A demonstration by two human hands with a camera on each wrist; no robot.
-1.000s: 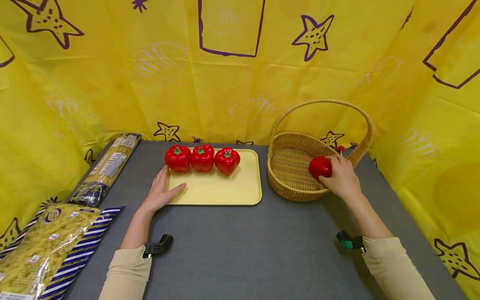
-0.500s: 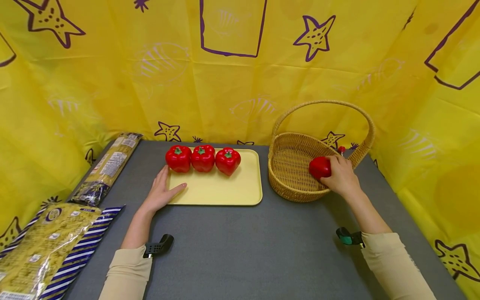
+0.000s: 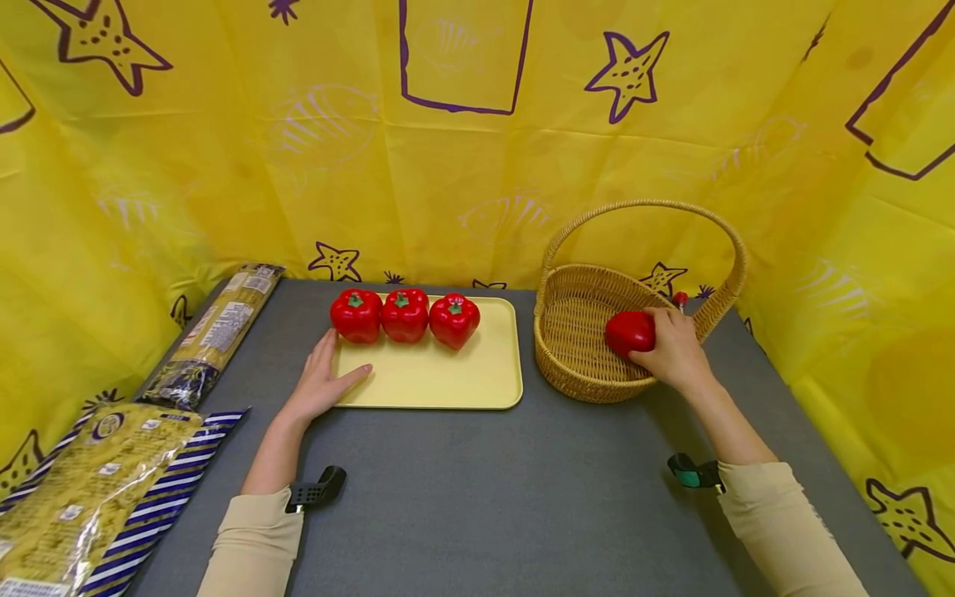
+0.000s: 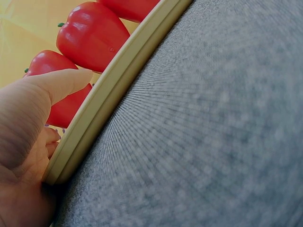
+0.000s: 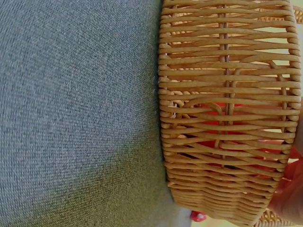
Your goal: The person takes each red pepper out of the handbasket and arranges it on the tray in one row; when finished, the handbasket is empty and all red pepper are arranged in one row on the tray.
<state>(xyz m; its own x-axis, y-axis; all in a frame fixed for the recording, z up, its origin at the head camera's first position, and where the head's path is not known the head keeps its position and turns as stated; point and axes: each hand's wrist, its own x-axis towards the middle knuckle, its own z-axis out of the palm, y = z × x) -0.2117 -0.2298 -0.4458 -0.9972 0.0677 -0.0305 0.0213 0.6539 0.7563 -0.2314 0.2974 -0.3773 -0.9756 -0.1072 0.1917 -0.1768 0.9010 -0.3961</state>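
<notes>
In the head view, my right hand [image 3: 675, 352] reaches over the near right rim of a wicker basket [image 3: 567, 385] and holds a red bell pepper [image 3: 629, 334] inside it. No stem shows on that pepper; in the right wrist view the basket wall [image 5: 227, 85] mostly screens it. My left hand [image 3: 322, 383] lies against the left edge of a pale yellow tray [image 3: 448, 381], fingers extended along the edge and thumb over the tray. Three red bell peppers with green stems, the left one [image 3: 356, 316], the middle one [image 3: 404, 315] and the right one [image 3: 453, 321], sit in a row at the tray's back.
A long printed packet [image 3: 216, 332] and a larger flat packet with striped edging [image 3: 104, 497] lie on the left of the grey table [image 3: 485, 497]. A tall handle [image 3: 642, 203] arches over the basket. Yellow patterned cloth [image 3: 448, 182] hangs behind and at both sides.
My right hand and the pepper in it have shifted slightly left within the basket. The left hand, the tray and its peppers look unmoved.
</notes>
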